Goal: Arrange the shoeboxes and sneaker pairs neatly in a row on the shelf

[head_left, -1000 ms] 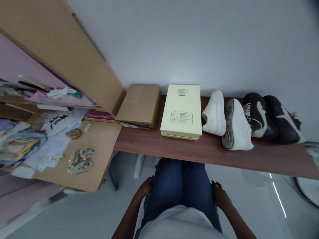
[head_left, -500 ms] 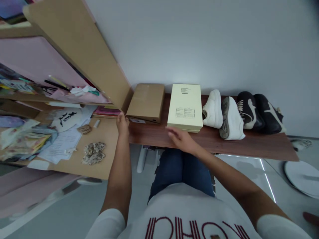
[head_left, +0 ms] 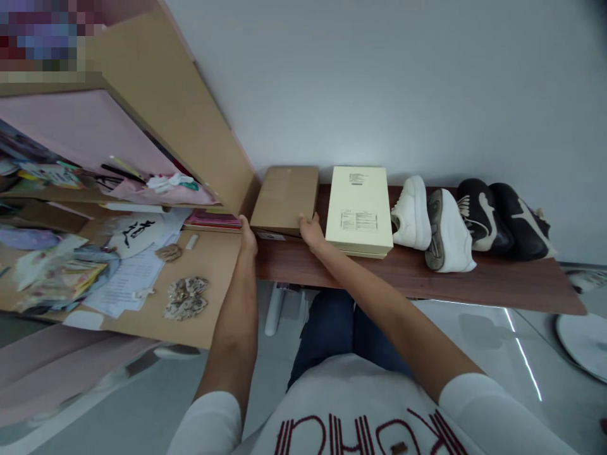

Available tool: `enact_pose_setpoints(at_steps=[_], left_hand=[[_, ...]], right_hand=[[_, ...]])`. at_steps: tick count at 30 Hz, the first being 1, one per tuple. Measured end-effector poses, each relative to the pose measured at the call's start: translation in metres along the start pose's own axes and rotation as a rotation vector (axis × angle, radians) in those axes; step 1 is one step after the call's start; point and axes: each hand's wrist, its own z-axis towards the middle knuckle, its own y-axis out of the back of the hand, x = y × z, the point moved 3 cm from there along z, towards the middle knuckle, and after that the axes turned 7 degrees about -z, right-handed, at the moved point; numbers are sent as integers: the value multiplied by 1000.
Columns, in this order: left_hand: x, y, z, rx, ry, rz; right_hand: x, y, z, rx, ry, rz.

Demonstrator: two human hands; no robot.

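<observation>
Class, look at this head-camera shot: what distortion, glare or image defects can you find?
Head view: wide-angle distortion slants the tan wooden shelf board; a thin white glare streak marks the glossy pale floor; a pixelated patch hides the top-left corner.

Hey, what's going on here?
A seated person has both hands at a brown cardboard box on a dark wood desk: the left hand at its near left corner, the right hand at its front edge. A pale yellow box sits beside it, followed by white sneakers and black sneakers.
</observation>
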Motion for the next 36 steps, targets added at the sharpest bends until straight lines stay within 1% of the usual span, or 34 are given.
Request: enact_pose_setpoints(at_steps=[3,5,7,9,11,13,15,18,20,23,26,30,33,36], left_hand=[[-6,-6,-15,0,-28,-3],[-13,-11,-25,27,-26,-18],[-20,-14,-30,28,-7,-42],[-27,-16,-31,1,21,-65],[-33,-15,-30,-63,36,-87],[-36,-14,-30,-143,62,-113],[-36,-13,-33,-202,116,-154],[-34,-17,-41,-198,188,-226],[-34,-22,-46,-166,196,-249],[-37,-33,-48,-134,173,-237],[-39,-45,-46,-117,124,-162],[-39,-62,-49,-61,-25,-32],[-38,-72,-57,5,-141,12],[-39,-77,-63,66,-203,19]], right_hand=[[-8,1,-6,-1,-14,50],[-15,2,-8,8,11,83],[-20,3,-10,26,50,123],[-24,6,-11,35,81,150],[-26,8,-13,24,96,151],[-26,10,-15,6,119,129],[-23,12,-17,2,158,79],[-17,11,-20,21,204,-29],[-12,11,-22,30,188,-91],[-2,11,-23,39,145,-153],[10,11,-22,82,167,-144],[24,15,-21,134,217,-6],[29,19,-24,147,209,59],[32,21,-28,166,182,63]])
